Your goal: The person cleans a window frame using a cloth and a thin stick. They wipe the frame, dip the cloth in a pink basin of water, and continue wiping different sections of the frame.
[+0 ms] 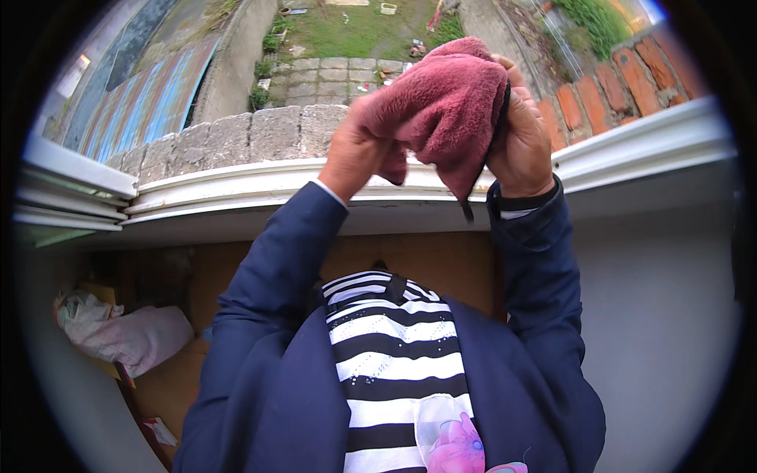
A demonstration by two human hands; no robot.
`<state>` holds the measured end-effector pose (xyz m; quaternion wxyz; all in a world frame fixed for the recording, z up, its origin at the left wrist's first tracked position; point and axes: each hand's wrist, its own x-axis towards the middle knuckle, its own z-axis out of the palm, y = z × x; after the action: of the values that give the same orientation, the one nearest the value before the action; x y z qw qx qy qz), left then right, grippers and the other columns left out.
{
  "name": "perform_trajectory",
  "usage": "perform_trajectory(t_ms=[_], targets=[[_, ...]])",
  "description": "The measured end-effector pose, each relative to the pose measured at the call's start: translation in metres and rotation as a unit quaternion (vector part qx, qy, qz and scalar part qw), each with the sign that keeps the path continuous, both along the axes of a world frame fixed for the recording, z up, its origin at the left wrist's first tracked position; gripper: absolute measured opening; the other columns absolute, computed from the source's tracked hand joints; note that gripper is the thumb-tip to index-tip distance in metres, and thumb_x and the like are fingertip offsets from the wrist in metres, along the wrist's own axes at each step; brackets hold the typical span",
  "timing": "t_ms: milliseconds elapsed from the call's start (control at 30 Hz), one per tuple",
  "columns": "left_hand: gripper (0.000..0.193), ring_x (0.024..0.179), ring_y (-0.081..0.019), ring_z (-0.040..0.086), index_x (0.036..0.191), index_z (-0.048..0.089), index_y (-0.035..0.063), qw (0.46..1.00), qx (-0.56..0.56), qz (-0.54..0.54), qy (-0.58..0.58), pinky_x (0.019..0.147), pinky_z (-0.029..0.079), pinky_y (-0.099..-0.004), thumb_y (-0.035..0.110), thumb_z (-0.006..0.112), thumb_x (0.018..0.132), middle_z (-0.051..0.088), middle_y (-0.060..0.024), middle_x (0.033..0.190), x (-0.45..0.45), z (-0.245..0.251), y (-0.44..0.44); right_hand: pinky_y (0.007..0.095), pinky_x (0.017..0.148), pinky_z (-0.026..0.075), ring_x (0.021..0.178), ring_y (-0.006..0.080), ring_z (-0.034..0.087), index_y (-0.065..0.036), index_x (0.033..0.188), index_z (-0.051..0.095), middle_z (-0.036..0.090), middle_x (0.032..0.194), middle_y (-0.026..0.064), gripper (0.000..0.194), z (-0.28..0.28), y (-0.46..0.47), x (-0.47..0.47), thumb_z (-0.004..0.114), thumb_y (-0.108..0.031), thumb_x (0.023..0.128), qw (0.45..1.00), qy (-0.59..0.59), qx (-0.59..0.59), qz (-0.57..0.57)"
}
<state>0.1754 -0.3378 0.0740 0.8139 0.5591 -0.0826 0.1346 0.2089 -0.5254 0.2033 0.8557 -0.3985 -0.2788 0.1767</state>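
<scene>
A dusty-red plush cloth (437, 106) with a dark edge hangs bunched between my two hands, out past the white window frame (236, 180). My left hand (358, 148) grips its left part, and the fingers are partly hidden by the fabric. On the cloth's dark-edged right side, my right hand (523, 133) pinches it with the thumb in front. Two loose corners of the fabric droop below, over the window track.
Beyond the frame lie a rough block ledge (275, 133) and a red brick wall top (609, 97), with a grassy yard (366, 32) far below. Window sashes (71, 183) stand at the left. Indoors, a pale bundle (139, 337) rests at the lower left.
</scene>
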Motion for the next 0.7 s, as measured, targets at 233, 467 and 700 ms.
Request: perform_trajectory(t_ms=[233,467,700], targets=[[0.057,0.101,-0.0249,0.062,0.123,0.058,0.0104,0.95,0.259,0.095,-0.145,0.09,0.052,-0.0327,-0.005,0.075,0.071,0.056,-0.0125,0.113,-0.021,0.022,0.008,0.0248,0.079,0.055,0.094,0.0088,0.063,-0.005,0.118,0.056,0.063,0.109,0.003,0.019,-0.07,-0.112,0.001,0.057,0.002,0.1,0.906,-0.082,-0.338,-0.241],[0.024,0.095,-0.0337,0.061,0.101,0.065,0.0117,0.822,0.525,-0.005,-0.222,0.08,0.051,-0.044,0.008,0.067,0.077,0.058,-0.0107,0.103,-0.016,-0.016,-0.071,0.0511,0.087,0.049,0.095,0.0409,0.058,-0.01,0.108,0.068,0.06,0.095,0.0176,0.027,-0.122,-0.157,-0.036,0.062,-0.001,0.083,0.489,-0.345,-0.706,-0.378],[0.034,0.107,-0.0342,0.06,0.106,0.069,0.0127,0.798,0.571,-0.005,-0.191,0.091,0.05,-0.0441,0.003,0.069,0.073,0.061,-0.0101,0.115,-0.021,-0.026,-0.063,0.0468,0.074,0.054,0.085,0.0371,0.064,-0.014,0.121,0.069,0.06,0.091,0.0148,0.034,-0.096,-0.145,-0.092,0.067,-0.01,0.088,0.487,-0.228,-0.741,-0.402]])
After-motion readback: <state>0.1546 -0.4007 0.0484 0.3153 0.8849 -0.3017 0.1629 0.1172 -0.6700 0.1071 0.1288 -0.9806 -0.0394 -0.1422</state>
